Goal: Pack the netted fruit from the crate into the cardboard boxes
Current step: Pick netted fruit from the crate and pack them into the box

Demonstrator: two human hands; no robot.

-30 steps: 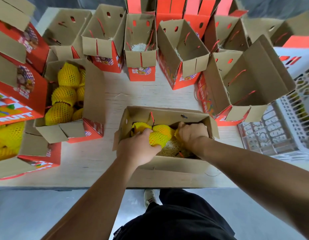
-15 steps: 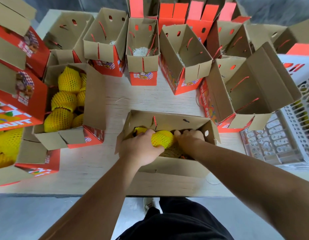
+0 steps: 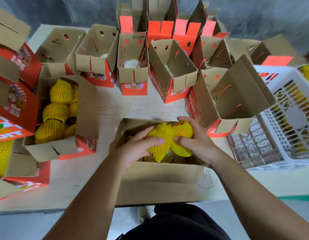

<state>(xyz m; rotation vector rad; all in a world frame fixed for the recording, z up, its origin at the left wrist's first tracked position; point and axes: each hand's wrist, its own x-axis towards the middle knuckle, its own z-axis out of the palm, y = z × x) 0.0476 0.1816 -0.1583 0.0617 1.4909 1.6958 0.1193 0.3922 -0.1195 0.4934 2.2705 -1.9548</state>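
**Access around the near box: clearances and obstructions**

Near box (image 3: pixel 160 172) is sitting at centre, mouth open upward; both hands and two netted fruits (image 3: pixel 169 139) are occupying most of that opening. A bare strip of table (image 3: pixel 133 104) is lying open at 12 o'clock, between near box and the back row of boxes (image 3: pixel 133 66). At 9 o'clock a filled box (image 3: pixel 63 146) is standing close, its raised flap walling that side. At 2 o'clock a tall open box (image 3: pixel 236 101) is leaning in, nearly touching the near box corner. At 3 o'clock the white crate (image 3: pixel 288 118) is blocking the table edge. Upright red flaps (image 3: pixel 160 28) are closing off 12 o'clock beyond.
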